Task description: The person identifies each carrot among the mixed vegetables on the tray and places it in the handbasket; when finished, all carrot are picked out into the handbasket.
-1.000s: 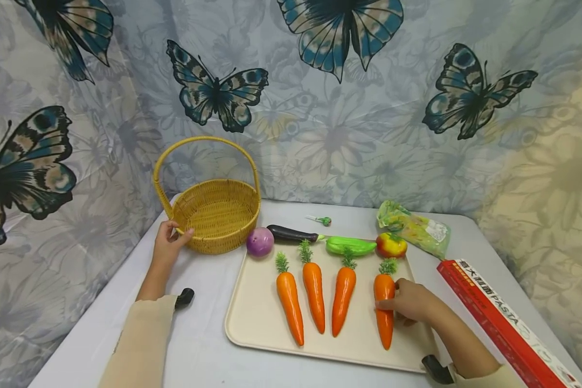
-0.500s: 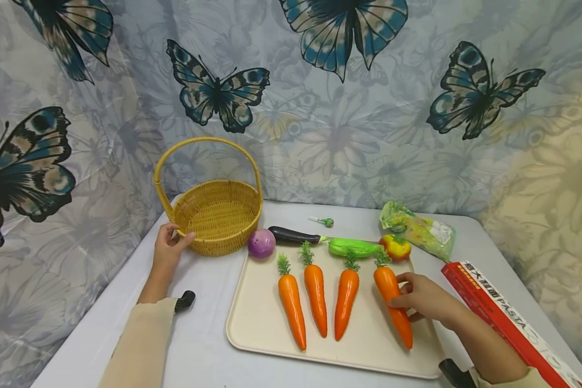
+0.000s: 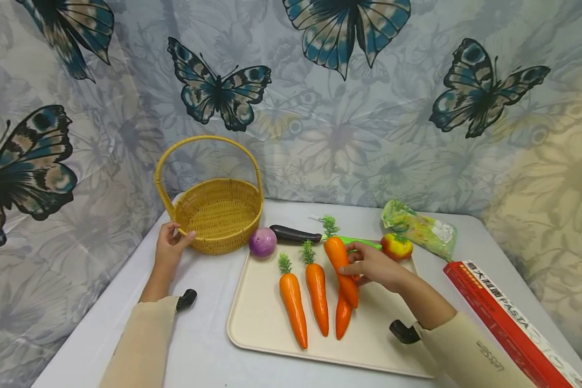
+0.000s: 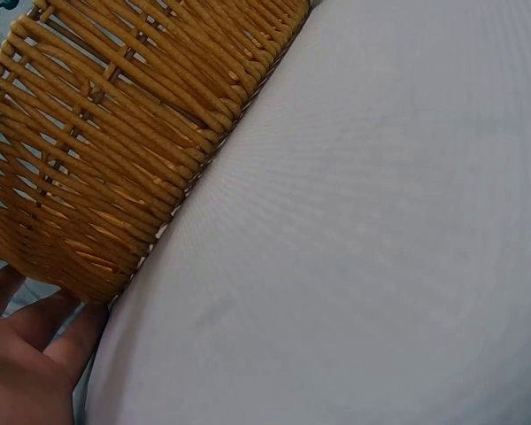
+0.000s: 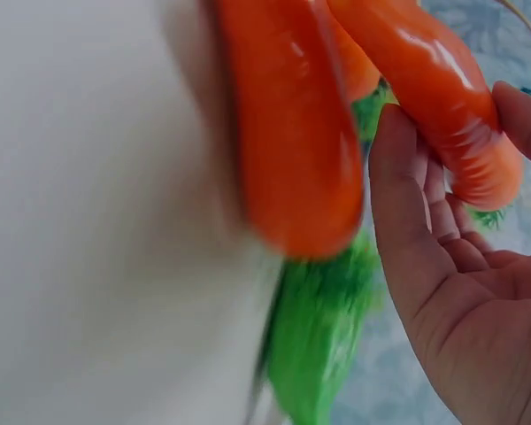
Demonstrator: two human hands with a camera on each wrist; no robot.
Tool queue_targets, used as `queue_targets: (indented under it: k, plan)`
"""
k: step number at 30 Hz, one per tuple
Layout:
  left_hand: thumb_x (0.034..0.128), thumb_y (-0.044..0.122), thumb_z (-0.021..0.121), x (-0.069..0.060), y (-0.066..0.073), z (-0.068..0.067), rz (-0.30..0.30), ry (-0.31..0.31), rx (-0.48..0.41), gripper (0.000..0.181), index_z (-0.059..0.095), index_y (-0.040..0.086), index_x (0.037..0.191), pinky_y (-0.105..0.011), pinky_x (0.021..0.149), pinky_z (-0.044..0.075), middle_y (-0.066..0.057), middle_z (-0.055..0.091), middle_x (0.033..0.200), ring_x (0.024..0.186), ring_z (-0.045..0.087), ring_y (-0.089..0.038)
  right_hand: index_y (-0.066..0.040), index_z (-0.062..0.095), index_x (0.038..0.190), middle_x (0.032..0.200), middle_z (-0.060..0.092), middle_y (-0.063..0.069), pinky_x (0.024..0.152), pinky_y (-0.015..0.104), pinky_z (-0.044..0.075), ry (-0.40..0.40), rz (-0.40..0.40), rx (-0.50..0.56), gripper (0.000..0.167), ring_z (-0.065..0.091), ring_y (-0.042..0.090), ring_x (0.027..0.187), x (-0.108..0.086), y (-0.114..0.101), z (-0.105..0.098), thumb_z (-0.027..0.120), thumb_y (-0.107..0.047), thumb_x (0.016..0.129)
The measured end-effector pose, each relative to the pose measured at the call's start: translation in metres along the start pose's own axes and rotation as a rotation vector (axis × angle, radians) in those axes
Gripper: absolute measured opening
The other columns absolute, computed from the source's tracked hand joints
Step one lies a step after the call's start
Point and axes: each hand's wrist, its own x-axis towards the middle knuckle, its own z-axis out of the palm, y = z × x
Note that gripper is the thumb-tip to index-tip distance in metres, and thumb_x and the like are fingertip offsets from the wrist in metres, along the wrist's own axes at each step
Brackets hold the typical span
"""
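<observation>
My right hand (image 3: 375, 268) pinches an orange carrot (image 3: 337, 252) with a green leafy top between thumb and fingers. That carrot is raised over another one (image 3: 343, 319) on the beige tray (image 3: 252, 328), partly covering it. Two more carrots, a left one (image 3: 293, 310) and a middle one (image 3: 317, 291), lie to the left. In the right wrist view the held carrot (image 5: 438, 84) tilts between the fingers. At the left, my left hand (image 3: 168, 250) grips the near-left rim of the yellow wicker basket (image 3: 218, 245), thumb at the rim and fingers outside.
Along the tray's back edge lie a purple onion-like ball (image 3: 263, 242), an eggplant (image 3: 296, 234), a partly hidden green vegetable (image 3: 364, 242) and a red-yellow fruit (image 3: 396, 247). Behind are a lollipop (image 3: 315, 217) and a green packet (image 3: 422, 229). A red pasta box (image 3: 504, 323) lies right.
The right hand has lifted the rightmost carrot off the tray and carried it left, over the neighbouring carrot. The left hand stays on the basket.
</observation>
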Motion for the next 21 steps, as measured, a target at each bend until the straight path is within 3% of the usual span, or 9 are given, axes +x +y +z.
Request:
queue_targets:
  k: [7, 16, 21]
  plan:
    - [0.0901, 0.015, 0.072, 0.004, 0.005, 0.003, -0.013, -0.018, -0.011, 0.056, 0.032, -0.001, 0.127, -0.032, 0.103, 0.037, -0.011, 0.015, 0.160, 0.138, 0.030, -0.034, 0.000, 0.040, 0.130, 0.105, 0.053, 0.018, 0.072, 0.044, 0.057, -0.034, -0.052, 0.070, 0.056, 0.061, 0.027, 0.087, 0.037, -0.028, 0.021, 0.073, -0.012, 0.087]
    - [0.0920, 0.012, 0.068, -0.013, 0.028, 0.005, -0.035, -0.031, -0.006, 0.057, 0.028, -0.006, 0.129, -0.045, 0.110, 0.029, -0.017, 0.014, 0.159, 0.139, 0.027, -0.036, -0.006, 0.045, 0.127, 0.105, 0.059, 0.015, 0.072, 0.043, 0.057, -0.031, -0.129, 0.055, 0.052, 0.063, 0.026, 0.087, 0.080, -0.055, 0.054, 0.076, -0.013, 0.085]
    - [0.0926, 0.011, 0.067, -0.014, 0.028, 0.005, -0.037, -0.028, 0.006, 0.055, 0.029, -0.005, 0.129, -0.045, 0.110, 0.029, -0.016, 0.015, 0.159, 0.139, 0.027, -0.035, -0.006, 0.044, 0.128, 0.108, 0.058, 0.016, 0.072, 0.043, 0.057, -0.090, -0.182, 0.064, 0.052, 0.065, 0.028, 0.089, 0.105, -0.069, 0.071, 0.074, -0.014, 0.086]
